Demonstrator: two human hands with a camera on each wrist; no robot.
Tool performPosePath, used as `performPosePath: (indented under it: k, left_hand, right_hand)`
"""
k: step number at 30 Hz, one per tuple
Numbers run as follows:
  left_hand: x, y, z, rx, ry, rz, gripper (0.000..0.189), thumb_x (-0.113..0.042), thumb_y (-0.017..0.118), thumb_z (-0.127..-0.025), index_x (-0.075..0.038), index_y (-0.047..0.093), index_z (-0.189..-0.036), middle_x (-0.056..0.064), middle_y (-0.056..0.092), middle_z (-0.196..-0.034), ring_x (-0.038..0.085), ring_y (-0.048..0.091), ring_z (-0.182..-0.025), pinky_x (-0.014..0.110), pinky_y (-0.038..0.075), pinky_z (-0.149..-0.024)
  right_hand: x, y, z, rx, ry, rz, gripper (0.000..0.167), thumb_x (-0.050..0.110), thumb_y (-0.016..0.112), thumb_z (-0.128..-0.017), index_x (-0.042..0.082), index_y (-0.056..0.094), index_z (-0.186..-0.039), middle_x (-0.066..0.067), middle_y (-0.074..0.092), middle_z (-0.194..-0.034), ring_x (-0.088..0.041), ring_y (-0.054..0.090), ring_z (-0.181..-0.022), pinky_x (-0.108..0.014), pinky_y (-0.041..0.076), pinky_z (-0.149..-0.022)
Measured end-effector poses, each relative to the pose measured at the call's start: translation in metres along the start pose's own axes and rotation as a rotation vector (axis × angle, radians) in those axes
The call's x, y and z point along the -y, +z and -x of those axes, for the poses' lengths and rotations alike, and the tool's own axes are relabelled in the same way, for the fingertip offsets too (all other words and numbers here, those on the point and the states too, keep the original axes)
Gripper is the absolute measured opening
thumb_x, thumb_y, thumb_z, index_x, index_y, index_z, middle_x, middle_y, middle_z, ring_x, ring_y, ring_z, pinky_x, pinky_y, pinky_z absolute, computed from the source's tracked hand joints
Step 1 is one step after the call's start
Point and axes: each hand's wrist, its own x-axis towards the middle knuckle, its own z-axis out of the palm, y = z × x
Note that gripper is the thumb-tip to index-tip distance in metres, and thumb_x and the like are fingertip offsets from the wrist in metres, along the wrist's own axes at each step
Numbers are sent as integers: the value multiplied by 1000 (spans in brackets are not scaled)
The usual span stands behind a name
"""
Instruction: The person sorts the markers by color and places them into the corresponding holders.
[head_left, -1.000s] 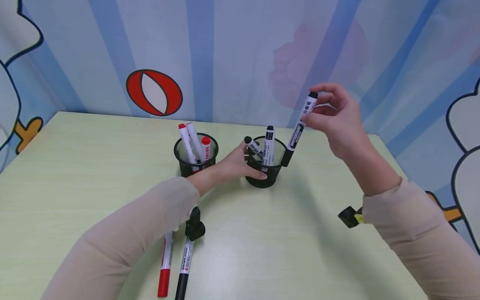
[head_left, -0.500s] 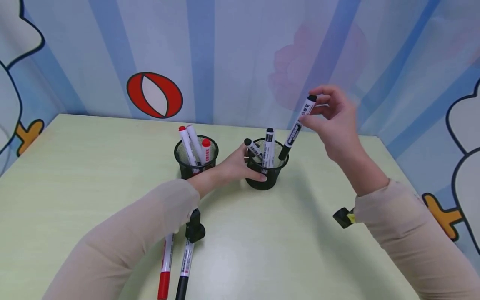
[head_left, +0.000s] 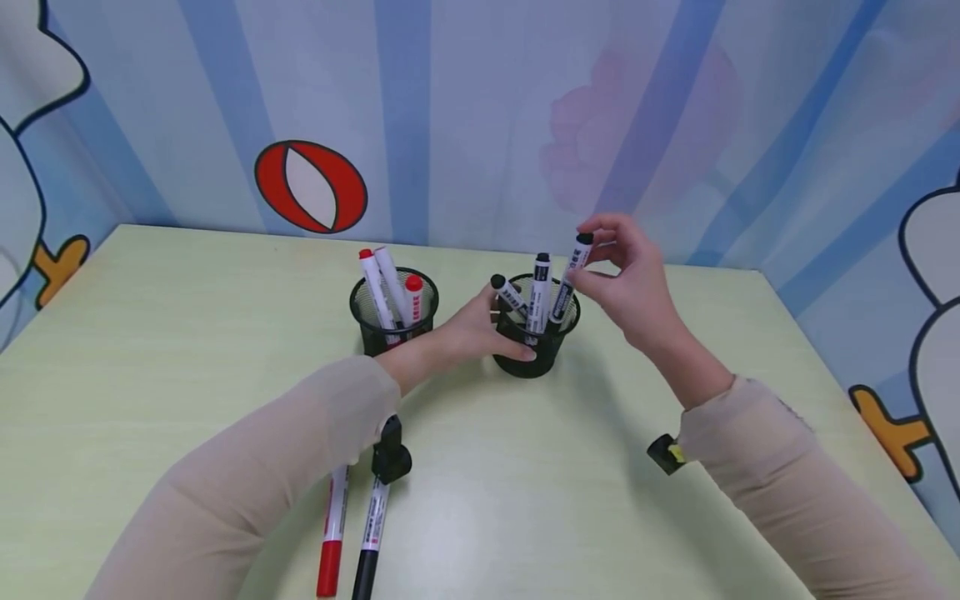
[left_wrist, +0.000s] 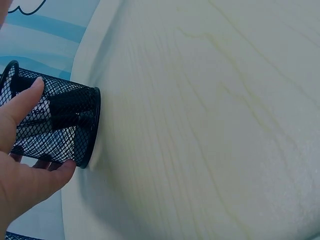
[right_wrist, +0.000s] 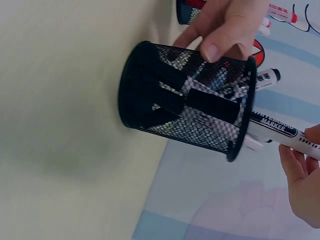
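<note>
My left hand (head_left: 480, 332) grips a black mesh pen cup (head_left: 528, 360) from its left side, thumb across the front. Two black-capped whiteboard markers stand in it: one leans left (head_left: 507, 292), the other is nearly upright (head_left: 538, 292). Between thumb and fingers, my right hand (head_left: 626, 279) pinches another black whiteboard marker (head_left: 572, 271). Its lower part is inside the cup, near the right rim. Through the mesh (right_wrist: 200, 125) in the right wrist view, that marker's black cap end shows within. The left wrist view has the left fingers around the cup (left_wrist: 60, 115).
Left of it stands a second mesh cup (head_left: 367, 333) with red-capped markers (head_left: 375, 287). On the light table (head_left: 187, 333), a red marker (head_left: 330, 542) and a black marker (head_left: 369, 533) lie partly under the left forearm. A printed curtain (head_left: 480, 125) hangs behind the table.
My right hand has moved left and down, bringing its marker from outside the cup's right rim to inside the cup. The left hand keeps its hold on the cup.
</note>
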Motion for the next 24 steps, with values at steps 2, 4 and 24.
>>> performPosePath:
  k: [2, 4, 24]
  left_hand:
    - [-1, 0, 1, 2, -2, 9, 84, -6, 81, -70, -8, 28, -135, 11, 38, -139, 28, 35, -130, 40, 33, -105]
    - [-1, 0, 1, 4, -3, 15, 85, -5, 81, -70, -8, 27, -136, 11, 38, -139, 28, 34, -131, 41, 34, -105]
    - [0, -1, 2, 6, 4, 2, 86, -6, 80, -71, -8, 26, -138, 13, 36, -141, 30, 34, -130, 41, 33, -105]
  right_hand:
    - [-5, 2, 2, 9, 3, 12, 38, -11, 63, -78, 3, 52, -113, -9, 52, -99, -18, 57, -87, -24, 52, -66]
    - [-10, 4, 4, 20, 7, 19, 38, -10, 63, -79, 1, 51, -114, -9, 52, -99, -17, 57, -87, -24, 52, -67]
    - [-27, 9, 19, 128, 57, 77, 39, -7, 64, -81, 0, 47, -116, -15, 50, -106, -21, 54, -92, -26, 51, -83]
